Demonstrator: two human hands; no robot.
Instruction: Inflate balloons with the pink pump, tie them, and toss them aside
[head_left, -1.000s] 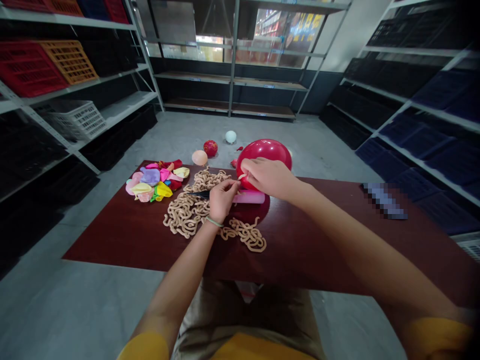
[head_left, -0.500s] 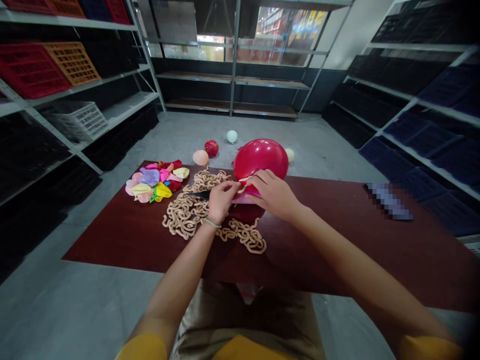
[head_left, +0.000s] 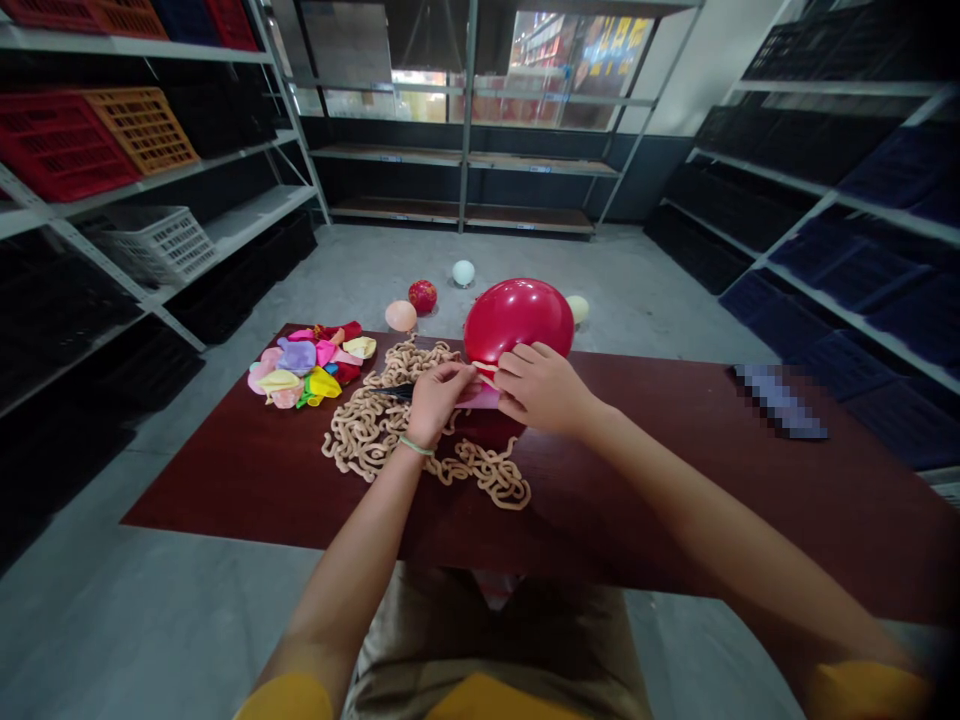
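A large inflated red balloon (head_left: 519,318) stands at the table's far edge, its neck toward my fingers. My left hand (head_left: 439,398) is closed in a pinch on a thin tan cord (head_left: 484,368) beside that neck. On the other side, my right hand (head_left: 544,388) has its fingers curled over the cord and the neck; its fingertips are partly hidden. Under my hands lies a pink object (head_left: 481,398), mostly covered. A black pointed thing (head_left: 394,391) sticks out left of my left hand. Around it spreads a heap of tan cord (head_left: 367,430), with a smaller tangle nearer me.
Flat balloons (head_left: 298,356) in many colours lie piled on the left of the brown table (head_left: 247,490). A blurred-out flat object (head_left: 780,400) rests at the right. Several small inflated balloons (head_left: 463,272) are beyond the table. Shelves with crates (head_left: 161,240) stand around.
My right hand has turned and its fingers have curled in tighter near the balloon's neck. Less cord shows between my hands. The red balloon has shifted slightly left.
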